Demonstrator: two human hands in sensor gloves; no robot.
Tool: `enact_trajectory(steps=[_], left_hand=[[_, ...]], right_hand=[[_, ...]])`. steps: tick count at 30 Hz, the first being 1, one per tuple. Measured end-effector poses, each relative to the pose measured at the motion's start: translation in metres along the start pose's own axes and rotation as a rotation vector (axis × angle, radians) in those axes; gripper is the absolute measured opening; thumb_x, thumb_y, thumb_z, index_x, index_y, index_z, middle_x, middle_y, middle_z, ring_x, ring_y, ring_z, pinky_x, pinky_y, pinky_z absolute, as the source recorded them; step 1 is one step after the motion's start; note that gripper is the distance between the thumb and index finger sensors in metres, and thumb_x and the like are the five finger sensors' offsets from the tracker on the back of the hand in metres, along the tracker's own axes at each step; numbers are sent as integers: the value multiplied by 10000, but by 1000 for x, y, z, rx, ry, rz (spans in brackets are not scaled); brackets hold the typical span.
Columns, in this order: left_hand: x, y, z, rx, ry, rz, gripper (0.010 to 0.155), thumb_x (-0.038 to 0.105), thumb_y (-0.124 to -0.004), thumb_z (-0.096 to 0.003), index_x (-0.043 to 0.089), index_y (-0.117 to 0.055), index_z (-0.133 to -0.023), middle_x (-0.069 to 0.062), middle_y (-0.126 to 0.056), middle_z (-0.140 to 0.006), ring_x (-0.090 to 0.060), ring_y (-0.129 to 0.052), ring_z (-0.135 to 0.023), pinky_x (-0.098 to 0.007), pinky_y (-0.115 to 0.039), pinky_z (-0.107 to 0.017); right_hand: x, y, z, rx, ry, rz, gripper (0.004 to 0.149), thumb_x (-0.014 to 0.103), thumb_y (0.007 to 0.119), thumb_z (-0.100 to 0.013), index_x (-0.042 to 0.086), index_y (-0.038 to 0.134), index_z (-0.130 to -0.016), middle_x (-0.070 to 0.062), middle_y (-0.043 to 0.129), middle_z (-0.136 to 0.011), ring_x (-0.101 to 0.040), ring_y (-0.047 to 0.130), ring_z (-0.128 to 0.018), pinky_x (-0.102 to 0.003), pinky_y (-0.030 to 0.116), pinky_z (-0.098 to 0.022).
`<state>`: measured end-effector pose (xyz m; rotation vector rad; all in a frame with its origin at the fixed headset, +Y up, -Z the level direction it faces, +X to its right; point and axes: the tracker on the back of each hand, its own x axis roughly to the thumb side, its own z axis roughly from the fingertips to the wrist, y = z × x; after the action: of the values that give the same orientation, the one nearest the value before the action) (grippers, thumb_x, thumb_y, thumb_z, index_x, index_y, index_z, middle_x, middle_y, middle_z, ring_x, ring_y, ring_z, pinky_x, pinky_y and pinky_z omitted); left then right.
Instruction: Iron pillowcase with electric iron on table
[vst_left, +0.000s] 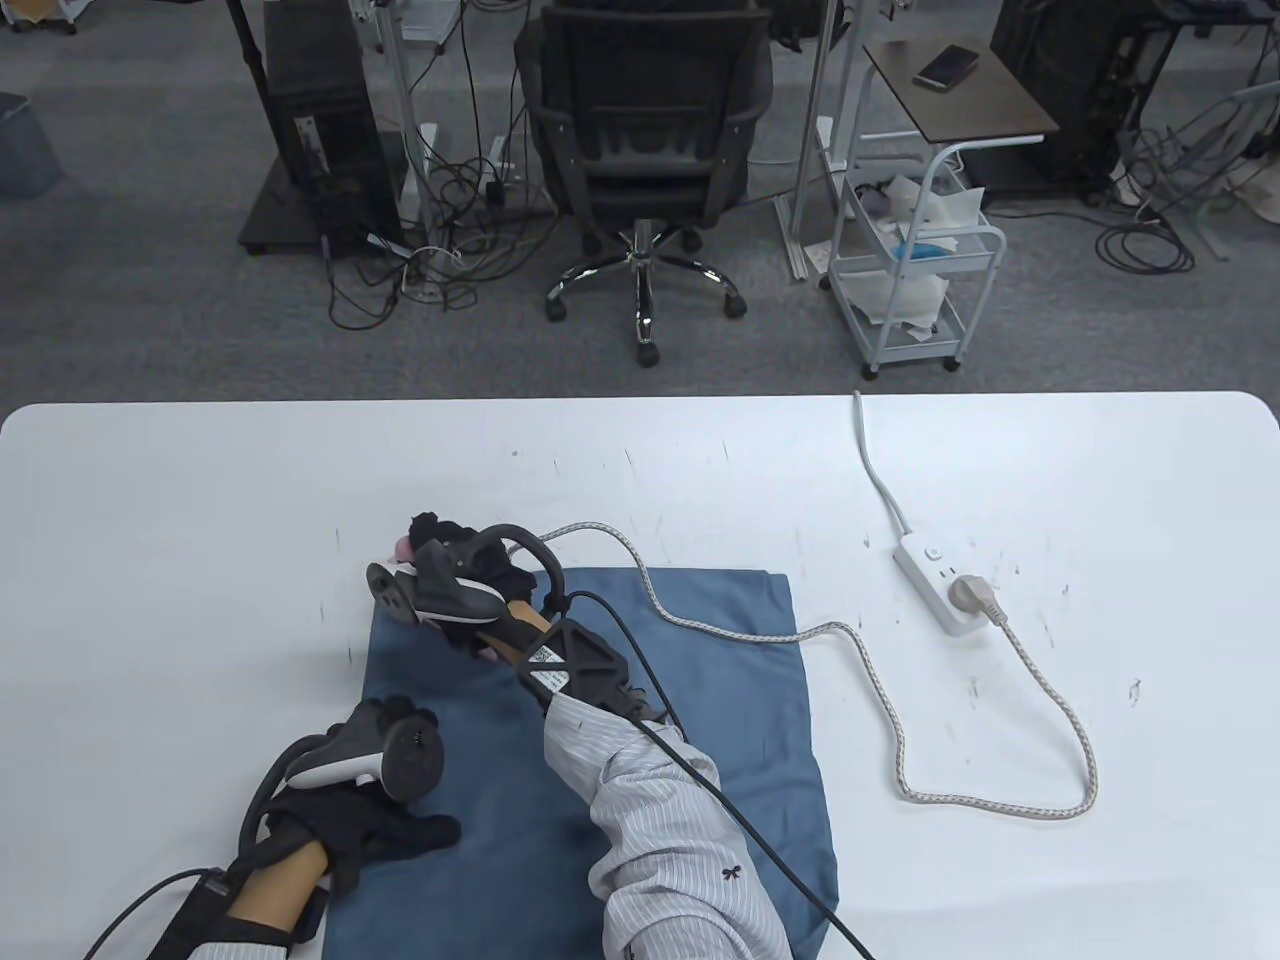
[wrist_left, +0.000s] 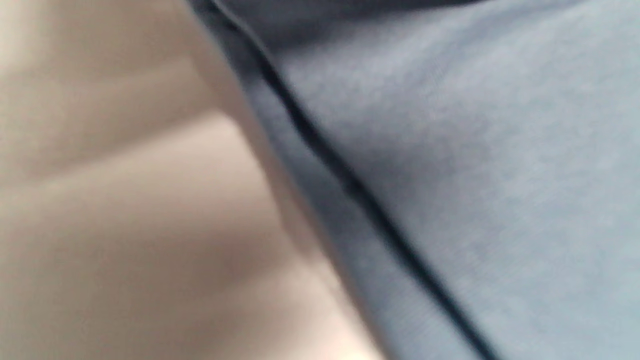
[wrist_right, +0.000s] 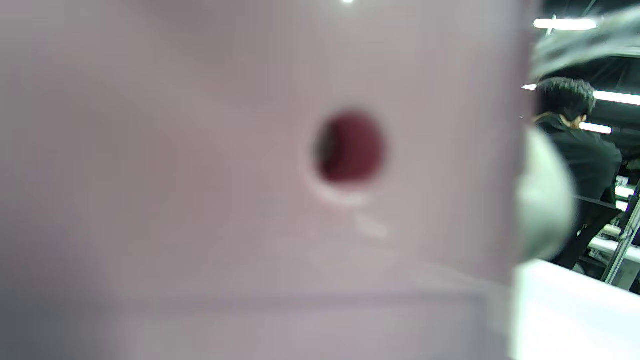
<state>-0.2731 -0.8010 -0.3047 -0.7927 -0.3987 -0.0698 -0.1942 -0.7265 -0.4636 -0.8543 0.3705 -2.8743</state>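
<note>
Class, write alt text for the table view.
A right hand holds an iron, mostly hidden, at the far left corner of a blue pillowcase on a white table; the left hand presses the cloth's near left part.

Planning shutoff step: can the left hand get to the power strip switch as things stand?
Probably not easily: the left hand rests on the pillowcase at the near left, the right arm lies between, and the power strip sits far right.

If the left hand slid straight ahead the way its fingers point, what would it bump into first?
The left hand points right, across the blue pillowcase. It would probably meet the right arm's striped sleeve first, though how high the sleeve sits is unclear.
</note>
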Motion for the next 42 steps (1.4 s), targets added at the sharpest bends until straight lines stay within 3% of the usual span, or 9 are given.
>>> enact_trajectory(steps=[7,11,21,27,31,32,42], left_hand=[[0,0,0,-4,0,-4,1128,703,-473,-455,-11,195,-1019,-358,253,-1010,-642,134,-912,-733,-99,-680],[0,0,0,-1,3,-5,1127,704,-472,-454,-9,192,-1020,-357,250,-1013,-641,131,-915,-733,-102,-682],[0,0,0,-4,2,-5,1127,704,-472,-455,-9,193,-1019,-358,250,-1012,-641,130,-914,-734,-102,-681],[0,0,0,-4,1,-4,1127,704,-473,-455,-10,194,-1019,-358,250,-1011,-642,132,-912,-733,-101,-680],[0,0,1,0,0,1,1127,703,-473,-455,-8,194,-1019,-355,254,-1011,-638,135,-913,-731,-97,-680],[0,0,1,0,1,1,1127,703,-473,-454,-9,195,-1018,-356,255,-1010,-638,136,-912,-731,-96,-679],[0,1,1,-6,1,0,1126,703,-474,-456,-11,193,-1017,-358,252,-1009,-640,133,-912,-732,-100,-679]], right_hand=[[10,-10,21,56,-111,-74,645,458,535,-571,56,534,-1075,-69,893,-690,-138,937,-360,-294,862,-299],[1,-2,23,-10,-35,-47,636,462,531,-571,75,537,-1075,-58,899,-672,-122,937,-346,-282,865,-287],[-65,6,31,47,163,-16,639,453,547,-569,57,540,-1070,-73,898,-668,-134,933,-338,-292,860,-280],[-46,-10,53,21,38,-128,634,443,545,-573,55,532,-1075,-77,895,-670,-140,930,-339,-298,855,-281],[-26,-6,65,39,-51,-147,633,449,536,-574,74,507,-1084,-68,885,-669,-129,921,-337,-290,852,-281],[-26,-5,66,-16,-31,-117,629,447,544,-572,81,521,-1082,-69,899,-659,-130,927,-326,-291,857,-272],[-90,8,56,74,192,-55,630,443,537,-577,83,496,-1092,-75,889,-662,-134,921,-335,-296,853,-279]])
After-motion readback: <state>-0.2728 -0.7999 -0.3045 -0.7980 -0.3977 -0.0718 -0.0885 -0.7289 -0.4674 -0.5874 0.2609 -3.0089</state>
